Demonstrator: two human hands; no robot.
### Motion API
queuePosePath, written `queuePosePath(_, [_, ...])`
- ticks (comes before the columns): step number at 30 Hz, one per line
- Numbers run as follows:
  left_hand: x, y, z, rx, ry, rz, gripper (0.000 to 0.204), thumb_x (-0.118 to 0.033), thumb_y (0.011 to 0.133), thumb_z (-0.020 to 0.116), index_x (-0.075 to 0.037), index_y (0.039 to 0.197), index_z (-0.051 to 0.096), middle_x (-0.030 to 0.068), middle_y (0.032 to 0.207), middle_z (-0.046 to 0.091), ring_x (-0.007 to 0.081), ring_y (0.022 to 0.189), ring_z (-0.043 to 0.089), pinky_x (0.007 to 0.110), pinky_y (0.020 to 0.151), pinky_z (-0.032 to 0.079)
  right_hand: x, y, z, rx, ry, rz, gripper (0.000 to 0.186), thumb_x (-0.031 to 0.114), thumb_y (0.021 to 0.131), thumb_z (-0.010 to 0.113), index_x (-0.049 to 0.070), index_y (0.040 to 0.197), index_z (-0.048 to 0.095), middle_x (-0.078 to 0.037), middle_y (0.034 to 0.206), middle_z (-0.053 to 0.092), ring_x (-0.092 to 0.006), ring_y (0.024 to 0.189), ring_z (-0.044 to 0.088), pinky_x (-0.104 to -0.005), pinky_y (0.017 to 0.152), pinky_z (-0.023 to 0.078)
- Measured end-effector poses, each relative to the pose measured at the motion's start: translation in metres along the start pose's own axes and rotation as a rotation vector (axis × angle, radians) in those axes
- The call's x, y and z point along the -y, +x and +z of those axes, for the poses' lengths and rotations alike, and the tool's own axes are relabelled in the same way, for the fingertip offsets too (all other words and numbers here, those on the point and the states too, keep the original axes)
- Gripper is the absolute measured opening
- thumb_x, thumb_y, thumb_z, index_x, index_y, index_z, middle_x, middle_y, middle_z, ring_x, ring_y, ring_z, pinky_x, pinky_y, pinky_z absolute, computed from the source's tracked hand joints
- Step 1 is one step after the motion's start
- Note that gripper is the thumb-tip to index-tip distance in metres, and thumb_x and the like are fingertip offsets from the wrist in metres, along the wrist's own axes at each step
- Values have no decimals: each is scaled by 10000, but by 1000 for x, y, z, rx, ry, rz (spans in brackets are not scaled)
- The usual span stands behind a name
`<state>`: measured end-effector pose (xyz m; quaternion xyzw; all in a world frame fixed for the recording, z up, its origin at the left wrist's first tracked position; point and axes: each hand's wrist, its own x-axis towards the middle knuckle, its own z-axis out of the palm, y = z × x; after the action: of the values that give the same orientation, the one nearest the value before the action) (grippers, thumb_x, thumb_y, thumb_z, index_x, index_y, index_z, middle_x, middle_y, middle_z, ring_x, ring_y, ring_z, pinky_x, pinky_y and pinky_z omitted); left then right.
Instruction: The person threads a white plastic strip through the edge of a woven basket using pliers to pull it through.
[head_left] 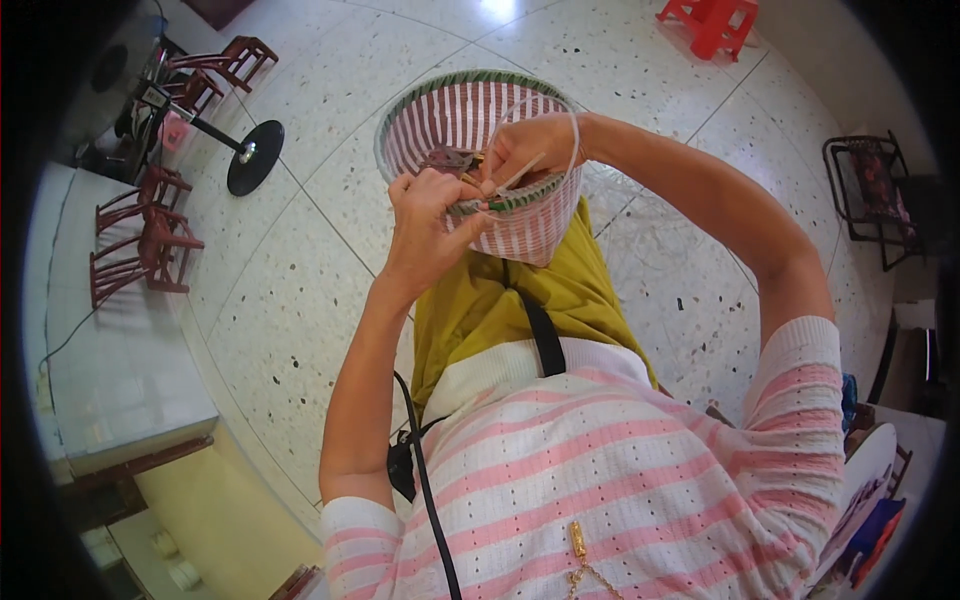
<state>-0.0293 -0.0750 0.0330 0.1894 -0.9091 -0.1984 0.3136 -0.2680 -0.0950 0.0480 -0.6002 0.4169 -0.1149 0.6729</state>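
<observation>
at the basket [525,236], left grip [425,212] beside right grip [537,143]

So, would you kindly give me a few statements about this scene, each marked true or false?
1. The left hand is at the near rim of the basket. True.
2. The basket is plain blue. False: its wall is striped white and reddish pink, with green along the rim.
3. The right hand is held well away from the basket. False: it is over the basket's opening, close to the left hand.
4. A red stool stands on the floor at the upper right. True.
5. The trousers are black. False: they are mustard yellow.
</observation>
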Motion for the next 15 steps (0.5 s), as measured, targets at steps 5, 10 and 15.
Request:
queuePosePath(5, [4, -4, 4, -68, 50, -52, 236, -239, 745, 797, -86, 893, 694, 30, 856, 657, 222, 887, 571, 388, 899, 304, 12, -33, 35, -379, -607, -181, 152, 126, 873, 748, -15, 926, 734, -115, 780, 651, -163, 689, 588, -335, 574, 450])
queuePosePath(10, [-1, 2, 3, -78, 62, -23, 214, -218, 796, 808, -75, 899, 685, 20, 825, 591, 211, 855, 559, 374, 927, 301, -37, -62, 104, -1306, -869, -789, 188, 6, 765, 750, 18, 921, 646, -98, 834, 602, -284, 738, 616, -369, 625, 493])
queuePosePath(15, [5, 1, 10, -115, 61, -42, 223, -226, 797, 810, -80, 914, 690, 11, 841, 622, 205, 868, 564, 369, 917, 299, -56, -29, 129, -1356, -803, -868, 235, -6, 734, 778, 24, 916, 633, -103, 815, 616, -280, 722, 633, -365, 635, 515])
